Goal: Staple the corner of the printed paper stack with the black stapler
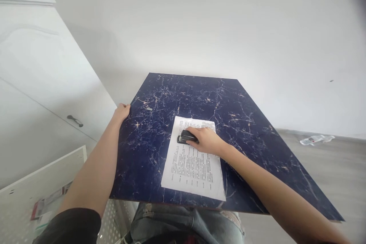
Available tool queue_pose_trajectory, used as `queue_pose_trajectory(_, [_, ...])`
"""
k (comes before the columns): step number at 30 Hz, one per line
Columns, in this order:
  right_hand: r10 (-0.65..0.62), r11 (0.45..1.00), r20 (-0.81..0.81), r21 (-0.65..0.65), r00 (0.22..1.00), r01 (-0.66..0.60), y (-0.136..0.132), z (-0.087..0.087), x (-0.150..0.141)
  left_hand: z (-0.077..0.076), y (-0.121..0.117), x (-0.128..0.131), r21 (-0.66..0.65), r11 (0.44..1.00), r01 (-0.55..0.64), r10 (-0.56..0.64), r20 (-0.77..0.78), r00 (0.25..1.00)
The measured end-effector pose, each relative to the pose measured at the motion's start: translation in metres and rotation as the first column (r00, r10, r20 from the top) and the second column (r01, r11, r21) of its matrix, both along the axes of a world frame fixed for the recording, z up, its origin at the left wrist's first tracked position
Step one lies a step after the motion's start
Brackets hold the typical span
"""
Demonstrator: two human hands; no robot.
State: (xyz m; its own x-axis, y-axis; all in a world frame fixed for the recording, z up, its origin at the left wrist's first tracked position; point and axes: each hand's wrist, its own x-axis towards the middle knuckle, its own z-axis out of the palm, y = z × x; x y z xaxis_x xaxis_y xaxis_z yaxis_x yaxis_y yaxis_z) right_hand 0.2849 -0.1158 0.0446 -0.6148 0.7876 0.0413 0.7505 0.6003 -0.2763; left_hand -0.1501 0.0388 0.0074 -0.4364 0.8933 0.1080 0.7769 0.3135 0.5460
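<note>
A black stapler (189, 136) rests over the printed sheets (191, 171), its front end pointing left. Around its back part my right hand (206, 140) is closed, with the thumb along the near side. The sheets lie on the dark blue marbled table (185, 95), close to its near edge, and are covered in lines of print. At the table's left edge, my left hand (122, 112) has its fingers bent against the rim; part of them is hidden.
On the left stands a white cabinet (37, 57) with a dark handle (74, 121). Below it is a white perforated bin (111, 221) with packets inside. A white wall (200, 19) rises behind the table. A clear plastic wrapper (316, 139) lies on the floor at right.
</note>
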Motion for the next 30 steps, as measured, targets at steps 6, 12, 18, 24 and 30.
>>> queue_pose_trajectory(6, [0.032, 0.998, -0.169, 0.068, 0.985, -0.02, -0.002, 0.011, 0.004, 0.028, -0.02, 0.077, 0.35, 0.919, 0.18, -0.101, -0.231, 0.968])
queue_pose_trajectory(12, [-0.282, 0.95, -0.427, 0.002, 0.859, 0.312, 0.013, 0.049, 0.084, 0.011, -0.065, 0.201, 0.255, 0.529, 0.81, -0.673, -0.456, 0.583])
queue_pose_trajectory(18, [-0.379, 0.925, -0.096, -0.002, 0.92, 0.381, 0.039, 0.036, 0.163, -0.006, -0.082, 0.23, 0.006, 0.345, 0.938, -0.86, -0.397, 0.319])
queue_pose_trajectory(24, [-0.306, 0.951, 0.003, -0.052, 0.952, 0.306, 0.047, 0.022, 0.171, -0.006, -0.076, 0.224, 0.147, 0.257, 0.955, -0.859, -0.419, 0.295])
queue_pose_trajectory(30, [-0.227, 0.972, -0.05, -0.069, 0.973, 0.223, 0.046, 0.019, 0.159, -0.001, -0.078, 0.224, 0.292, 0.219, 0.931, -0.83, -0.446, 0.335])
